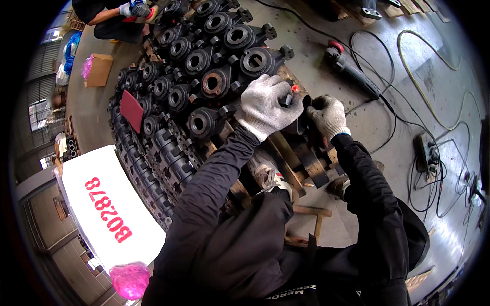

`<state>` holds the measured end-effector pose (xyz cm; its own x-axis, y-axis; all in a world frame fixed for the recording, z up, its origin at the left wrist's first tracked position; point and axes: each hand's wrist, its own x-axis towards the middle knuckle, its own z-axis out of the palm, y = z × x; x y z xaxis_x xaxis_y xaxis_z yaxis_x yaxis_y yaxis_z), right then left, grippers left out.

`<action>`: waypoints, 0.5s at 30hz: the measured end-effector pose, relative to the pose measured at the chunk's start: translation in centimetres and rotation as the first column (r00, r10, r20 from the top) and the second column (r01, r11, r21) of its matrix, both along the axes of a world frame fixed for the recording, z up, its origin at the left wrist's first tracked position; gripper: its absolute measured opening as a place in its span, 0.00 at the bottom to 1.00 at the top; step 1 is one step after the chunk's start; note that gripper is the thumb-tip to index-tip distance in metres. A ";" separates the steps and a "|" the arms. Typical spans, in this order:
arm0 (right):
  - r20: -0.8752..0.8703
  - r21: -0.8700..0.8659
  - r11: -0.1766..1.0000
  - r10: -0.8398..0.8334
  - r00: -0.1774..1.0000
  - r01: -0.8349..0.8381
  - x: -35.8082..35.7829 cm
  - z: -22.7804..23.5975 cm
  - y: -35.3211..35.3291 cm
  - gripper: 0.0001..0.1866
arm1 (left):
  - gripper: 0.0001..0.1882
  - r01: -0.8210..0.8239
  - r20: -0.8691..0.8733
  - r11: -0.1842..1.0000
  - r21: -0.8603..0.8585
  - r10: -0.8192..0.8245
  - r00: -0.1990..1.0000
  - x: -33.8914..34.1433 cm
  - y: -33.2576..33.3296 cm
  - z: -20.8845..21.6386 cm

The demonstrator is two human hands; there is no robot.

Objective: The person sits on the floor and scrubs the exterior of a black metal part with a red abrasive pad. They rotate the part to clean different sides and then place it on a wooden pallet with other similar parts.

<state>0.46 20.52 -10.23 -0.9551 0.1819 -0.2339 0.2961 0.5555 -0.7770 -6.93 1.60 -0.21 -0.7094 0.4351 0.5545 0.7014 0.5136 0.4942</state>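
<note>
My left hand (pixel 268 106), in a pale knit work glove, is curled over a black metal casting (pixel 298 122); a dark stub shows between its thumb and fingers. Close on the right, my gloved right hand (pixel 329 118) is closed beside the casting's round end, and whatever its fingers hold is hidden. The casting lies at the near right edge of a wooden pallet. A small orange-red spot (pixel 295 88) shows just beyond it. Left of my hands, rows of similar black castings with round bored ends (pixel 199 61) are packed together; one ring has a rusty brown face (pixel 212 83).
An angle grinder (pixel 352 71) with a cable lies on the floor at the right, near a power strip (pixel 426 152) and loose hoses. Left are a dark red sheet (pixel 131 111), a white panel (pixel 109 204) and a carton (pixel 98 70). Another person's gloved hand (pixel 135 9) is far left.
</note>
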 end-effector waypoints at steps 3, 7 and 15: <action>-0.258 0.110 0.991 0.098 0.961 -0.071 -0.4 0.8 -0.3 0.14 | 0.13 0.005 0.003 1.000 -0.017 -0.005 1.000 0.1 -0.4 -0.1; -0.411 0.135 0.985 0.155 0.898 -0.108 -1.3 1.1 -0.6 0.14 | 0.13 -0.011 0.008 0.999 -0.043 0.012 1.000 0.3 -1.3 -0.3; 0.282 -0.158 0.986 -0.002 0.959 0.048 -1.8 0.5 -0.4 0.22 | 0.11 -0.120 -0.010 0.987 -0.111 0.119 0.993 0.7 -1.7 -0.5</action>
